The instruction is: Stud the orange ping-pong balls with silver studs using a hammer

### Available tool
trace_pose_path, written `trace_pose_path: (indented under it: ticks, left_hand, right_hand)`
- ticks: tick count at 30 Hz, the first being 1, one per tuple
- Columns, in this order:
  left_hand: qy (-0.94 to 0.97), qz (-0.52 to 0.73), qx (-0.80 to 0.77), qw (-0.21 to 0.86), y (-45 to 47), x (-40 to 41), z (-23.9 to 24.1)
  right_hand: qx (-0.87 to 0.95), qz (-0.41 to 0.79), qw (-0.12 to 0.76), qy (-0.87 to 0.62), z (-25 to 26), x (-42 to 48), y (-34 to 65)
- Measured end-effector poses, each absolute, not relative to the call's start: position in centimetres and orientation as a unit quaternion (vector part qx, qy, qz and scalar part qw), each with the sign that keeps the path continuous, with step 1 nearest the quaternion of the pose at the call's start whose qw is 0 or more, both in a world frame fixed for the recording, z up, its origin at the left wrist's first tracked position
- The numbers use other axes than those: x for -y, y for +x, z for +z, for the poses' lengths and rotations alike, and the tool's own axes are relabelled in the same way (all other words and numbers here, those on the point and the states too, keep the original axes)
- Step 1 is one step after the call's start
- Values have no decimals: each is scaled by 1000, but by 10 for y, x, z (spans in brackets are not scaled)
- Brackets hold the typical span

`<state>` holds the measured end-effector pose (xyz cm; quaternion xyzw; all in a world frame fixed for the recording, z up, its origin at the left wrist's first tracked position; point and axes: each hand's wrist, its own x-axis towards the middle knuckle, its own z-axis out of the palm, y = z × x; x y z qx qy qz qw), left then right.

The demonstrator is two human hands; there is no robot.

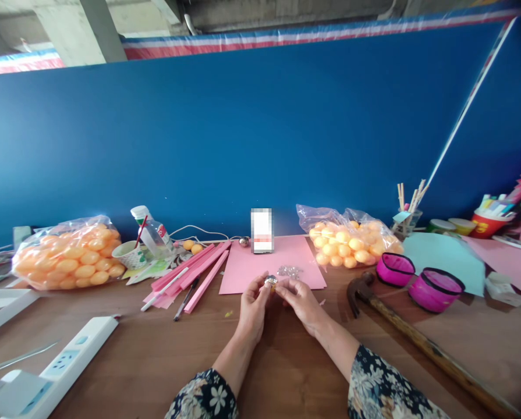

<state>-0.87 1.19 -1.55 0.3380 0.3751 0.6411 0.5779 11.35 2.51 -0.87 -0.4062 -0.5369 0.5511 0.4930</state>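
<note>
My left hand (pixel 252 302) and my right hand (pixel 298 295) meet over the near edge of a pink paper sheet (pixel 251 265) on the wooden table (pixel 164 355). Both pinch a small silvery bell-like piece (pixel 270 281) between their fingertips. A little heap of shiny silver bits (pixel 290 271) lies on the pink sheet just beyond my right hand. A phone (pixel 262 230) stands upright at the far edge of the sheet.
Two clear bags of orange balls (pixel 68 256) (pixel 351 240) lie left and right. Pink strips (pixel 194 269) and pens (pixel 185 298) lie left of the sheet. A hammer (pixel 400 326) and two magenta cups (pixel 435 288) sit right. A white power strip (pixel 68 358) lies near left.
</note>
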Motion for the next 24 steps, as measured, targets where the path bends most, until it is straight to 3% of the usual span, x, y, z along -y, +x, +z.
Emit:
trace_pose_path:
  ticks: [24]
  left_hand:
    - [338, 644, -383, 570, -8, -12, -15]
  right_hand:
    - [540, 551, 489, -408, -9, -25, 114]
